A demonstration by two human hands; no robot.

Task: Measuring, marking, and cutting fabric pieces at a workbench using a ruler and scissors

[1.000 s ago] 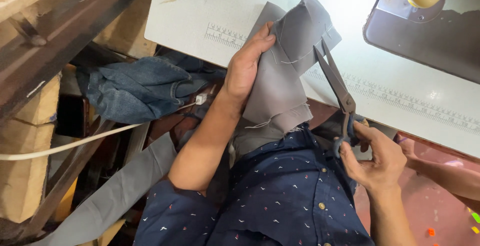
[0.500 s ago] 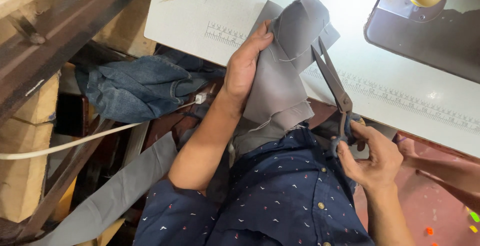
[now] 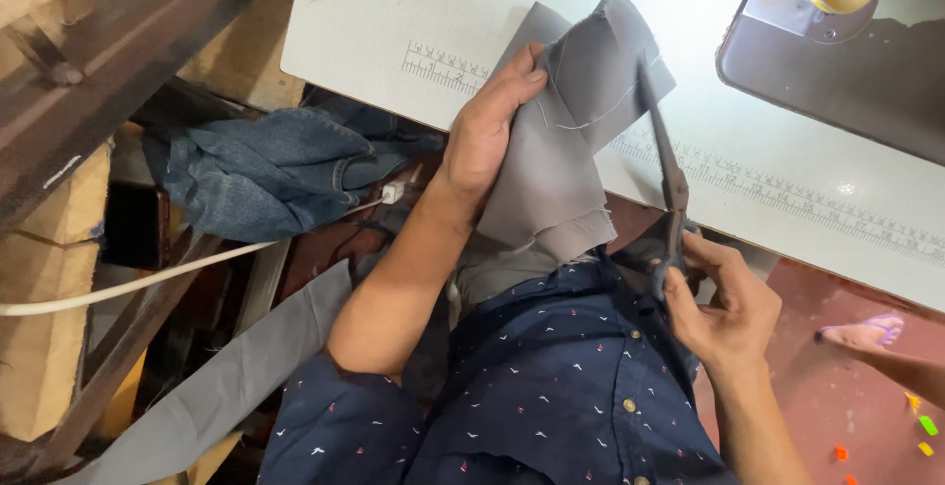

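Left hand (image 3: 484,135) pinches the grey cloth (image 3: 561,150) at the table (image 3: 374,22) edge; right hand (image 3: 724,303) grips scissors (image 3: 669,175), blades against the cloth.

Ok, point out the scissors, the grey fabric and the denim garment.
scissors (image 3: 673,185): head view, on the pivot of the blades.
grey fabric (image 3: 551,180): head view, on its middle fold.
denim garment (image 3: 261,165): head view, on the bunched middle.

A folded grey cloth piece (image 3: 551,170) hangs off the table edge, dark scissors (image 3: 671,185) upright alongside its right edge.
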